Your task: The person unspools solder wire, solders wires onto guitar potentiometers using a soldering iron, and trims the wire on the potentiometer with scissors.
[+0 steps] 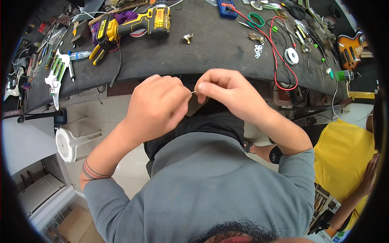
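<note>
Two hands meet below the workbench [210, 44] edge; left hand [156, 107] and right hand [227, 91] each pinch a thin wire [193, 92] stretched between them; threading seems underway, demanding steady fingertips.

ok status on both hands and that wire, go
Left hand and right hand both pinched on thin wire, held over lap at the workbench edge. Nothing between the hands.

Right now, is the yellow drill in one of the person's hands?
No: the yellow drill lies on the dark workbench, while both hands pinch a thin wire below its edge.
</note>
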{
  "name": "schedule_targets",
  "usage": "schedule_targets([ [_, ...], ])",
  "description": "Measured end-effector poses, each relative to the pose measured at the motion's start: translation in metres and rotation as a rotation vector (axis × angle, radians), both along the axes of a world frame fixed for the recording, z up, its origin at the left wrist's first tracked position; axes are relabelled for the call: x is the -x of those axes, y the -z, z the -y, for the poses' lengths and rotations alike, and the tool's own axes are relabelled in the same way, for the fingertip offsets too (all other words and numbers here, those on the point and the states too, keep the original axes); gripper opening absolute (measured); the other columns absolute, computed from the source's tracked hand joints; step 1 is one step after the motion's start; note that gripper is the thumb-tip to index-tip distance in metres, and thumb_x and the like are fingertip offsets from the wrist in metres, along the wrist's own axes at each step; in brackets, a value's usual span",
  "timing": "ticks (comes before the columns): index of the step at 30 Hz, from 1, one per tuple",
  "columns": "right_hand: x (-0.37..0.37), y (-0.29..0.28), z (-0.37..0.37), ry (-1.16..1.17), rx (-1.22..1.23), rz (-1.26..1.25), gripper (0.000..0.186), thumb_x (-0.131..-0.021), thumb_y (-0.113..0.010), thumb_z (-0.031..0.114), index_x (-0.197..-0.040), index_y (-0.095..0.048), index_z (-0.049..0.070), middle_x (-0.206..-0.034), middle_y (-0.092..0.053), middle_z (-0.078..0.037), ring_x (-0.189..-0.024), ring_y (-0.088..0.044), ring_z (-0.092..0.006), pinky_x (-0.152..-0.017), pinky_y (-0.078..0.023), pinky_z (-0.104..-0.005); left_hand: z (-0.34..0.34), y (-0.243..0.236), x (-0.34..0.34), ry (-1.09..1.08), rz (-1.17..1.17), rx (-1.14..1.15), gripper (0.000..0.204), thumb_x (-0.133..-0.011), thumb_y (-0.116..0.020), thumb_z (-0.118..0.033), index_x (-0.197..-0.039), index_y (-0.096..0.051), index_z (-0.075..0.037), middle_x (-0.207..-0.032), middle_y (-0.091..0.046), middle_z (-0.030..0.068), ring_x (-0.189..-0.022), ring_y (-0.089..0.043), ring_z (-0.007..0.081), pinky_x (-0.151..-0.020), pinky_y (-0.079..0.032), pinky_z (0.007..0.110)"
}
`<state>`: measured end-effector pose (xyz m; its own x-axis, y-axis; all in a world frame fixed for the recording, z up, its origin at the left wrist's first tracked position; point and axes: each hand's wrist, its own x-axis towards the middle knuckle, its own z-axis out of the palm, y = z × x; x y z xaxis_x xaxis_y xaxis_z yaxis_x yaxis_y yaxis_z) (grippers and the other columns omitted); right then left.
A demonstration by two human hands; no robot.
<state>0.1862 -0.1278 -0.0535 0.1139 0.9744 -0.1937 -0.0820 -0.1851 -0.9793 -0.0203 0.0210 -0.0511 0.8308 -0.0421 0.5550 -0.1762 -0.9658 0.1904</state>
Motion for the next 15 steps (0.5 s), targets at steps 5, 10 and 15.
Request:
schedule_targets([
  [5,-0.003,0.002,0.003,0.208,-0.65,1.166,0.029,-0.085,-0.087,0.016,-0.113,-0.077,0.016,-0.114,-0.076,-0.001,-0.107,-0.073,-0.0222,-0.127,-0.032,-0.0587,0.003,0.005,0.009,-0.129,-0.262,1.176,0.012,-0.104,-0.077,-0.009,-0.098,-0.072,-0.001,-0.086,-0.072,0.0046,-0.075,-0.066,0.0111,-0.065,-0.051,0.029],
  [10,0.01,0.02,-0.004,0.219,-0.873,1.382,0.026,-0.081,-0.086,0.021,-0.106,-0.076,0.021,-0.106,-0.073,0.006,-0.109,-0.073,-0.0151,-0.13,-0.032,-0.0568,-0.003,0.008,0.01,-0.034,-0.387,1.597,0.015,-0.108,-0.076,-0.016,-0.1,-0.074,-0.003,-0.086,-0.073,0.0024,-0.074,-0.067,0.008,-0.065,-0.052,0.025],
  [15,0.012,0.022,-0.008,0.202,-0.984,1.43,0.012,-0.085,-0.081,0.02,-0.09,-0.07,0.02,-0.097,-0.071,0.007,-0.105,-0.073,-0.0127,-0.13,-0.033,-0.0558,-0.004,0.007,0.015,0.032,-0.459,1.705,0.016,-0.108,-0.076,-0.017,-0.102,-0.074,-0.003,-0.088,-0.074,0.0011,-0.077,-0.066,0.0064,-0.067,-0.052,0.025],
])
